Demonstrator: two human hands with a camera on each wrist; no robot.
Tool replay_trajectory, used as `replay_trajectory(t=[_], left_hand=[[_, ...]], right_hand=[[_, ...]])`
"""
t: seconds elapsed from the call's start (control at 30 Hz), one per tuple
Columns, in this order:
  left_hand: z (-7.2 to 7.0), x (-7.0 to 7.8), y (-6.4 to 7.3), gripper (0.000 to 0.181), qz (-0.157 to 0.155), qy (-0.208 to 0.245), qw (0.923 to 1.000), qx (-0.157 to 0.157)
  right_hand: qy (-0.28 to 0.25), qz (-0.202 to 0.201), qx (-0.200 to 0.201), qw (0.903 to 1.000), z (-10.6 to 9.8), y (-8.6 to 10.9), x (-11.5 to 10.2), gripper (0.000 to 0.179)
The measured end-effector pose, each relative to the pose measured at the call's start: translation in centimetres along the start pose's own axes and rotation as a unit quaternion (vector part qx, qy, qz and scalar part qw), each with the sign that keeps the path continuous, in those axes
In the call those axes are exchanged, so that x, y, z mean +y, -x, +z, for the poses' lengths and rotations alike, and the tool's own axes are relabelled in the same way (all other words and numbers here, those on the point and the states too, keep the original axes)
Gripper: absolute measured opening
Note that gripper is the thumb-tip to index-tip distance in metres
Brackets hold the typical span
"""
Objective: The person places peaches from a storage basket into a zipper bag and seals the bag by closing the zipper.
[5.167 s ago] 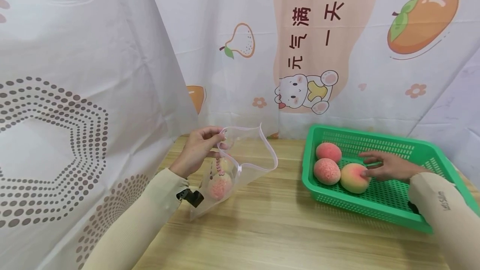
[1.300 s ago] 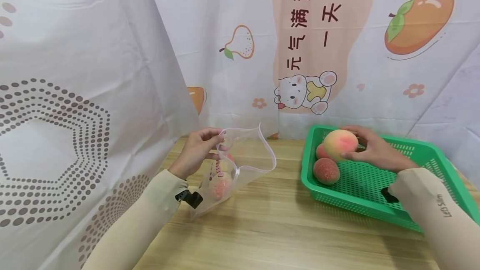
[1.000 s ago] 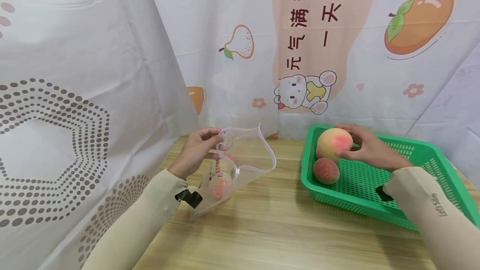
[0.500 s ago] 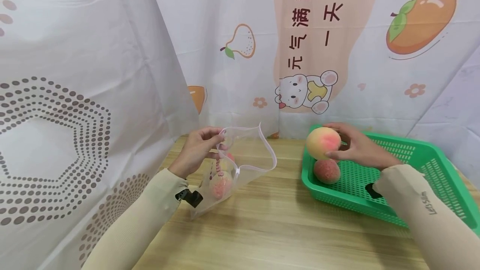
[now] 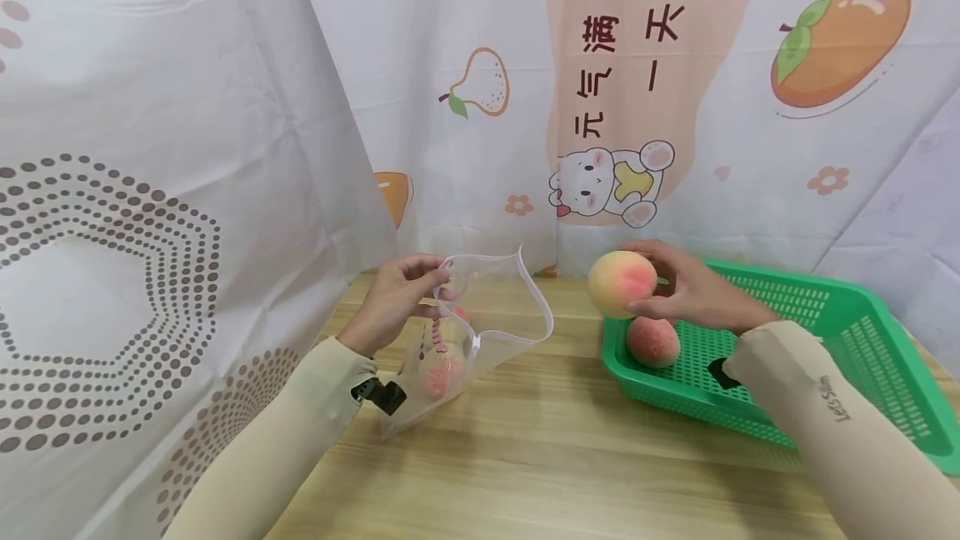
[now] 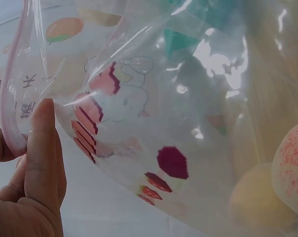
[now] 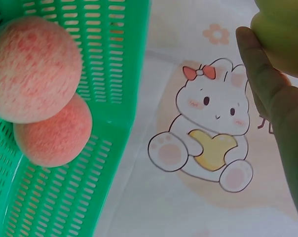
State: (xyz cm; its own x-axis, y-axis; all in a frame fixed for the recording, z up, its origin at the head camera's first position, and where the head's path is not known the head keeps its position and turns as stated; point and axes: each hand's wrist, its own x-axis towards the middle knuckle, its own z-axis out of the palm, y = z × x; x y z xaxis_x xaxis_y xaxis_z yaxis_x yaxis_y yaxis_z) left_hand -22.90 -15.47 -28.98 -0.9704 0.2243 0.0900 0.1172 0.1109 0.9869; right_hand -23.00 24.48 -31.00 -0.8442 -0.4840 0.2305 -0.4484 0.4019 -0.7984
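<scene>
Holding a yellow-pink peach (image 5: pixel 619 283), probably light and bruisable, best cupped round its middle, in the part-curled right hand (image 5: pixel 690 290) by the left end of the green basket (image 5: pixel 693 403), while pinching the clear bag (image 5: pixel 487 354), likely limp, slippery, by its rim in the left hand (image 5: pixel 396 302).

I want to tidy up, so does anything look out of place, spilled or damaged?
Only the white printed fabric backdrop looks odd: its dark lettering and white cartoon animal lie sideways in the head view. Nothing looks spilled or damaged; the right hand holds the round yellow-pink peach.
</scene>
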Motion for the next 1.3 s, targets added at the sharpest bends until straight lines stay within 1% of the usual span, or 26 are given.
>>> replay_trajectory(t=[0.23,0.5,0.63,0.77,1.3], left_hand=[[0.0,0.0,0.0,0.019,-0.004,0.007,1.0000,0.000],[-0.1,-0.2,0.0,0.022,-0.006,0.007,1.0000,-0.003],[-0.1,-0.1,0.0,0.024,-0.008,0.006,0.9999,-0.002],[-0.1,-0.2,0.0,0.027,-0.005,0.006,1.0000,-0.004],[0.2,-0.3,-0.1,0.031,-0.003,0.009,0.9999,-0.007]], right_hand=[[-0.007,-0.002,-0.007,0.9999,0.6,-0.6,-0.4,0.066],[-0.009,-0.003,-0.010,0.9999,1.4,-0.9,-1.0,0.068],[-0.009,-0.009,-0.013,0.9998,1.7,-1.1,-1.4,0.069],[-0.023,-0.020,-0.020,0.9993,2.1,-1.4,-1.6,0.070],[-0.047,-0.045,-0.036,0.9972,3.6,-2.2,-2.5,0.071]])
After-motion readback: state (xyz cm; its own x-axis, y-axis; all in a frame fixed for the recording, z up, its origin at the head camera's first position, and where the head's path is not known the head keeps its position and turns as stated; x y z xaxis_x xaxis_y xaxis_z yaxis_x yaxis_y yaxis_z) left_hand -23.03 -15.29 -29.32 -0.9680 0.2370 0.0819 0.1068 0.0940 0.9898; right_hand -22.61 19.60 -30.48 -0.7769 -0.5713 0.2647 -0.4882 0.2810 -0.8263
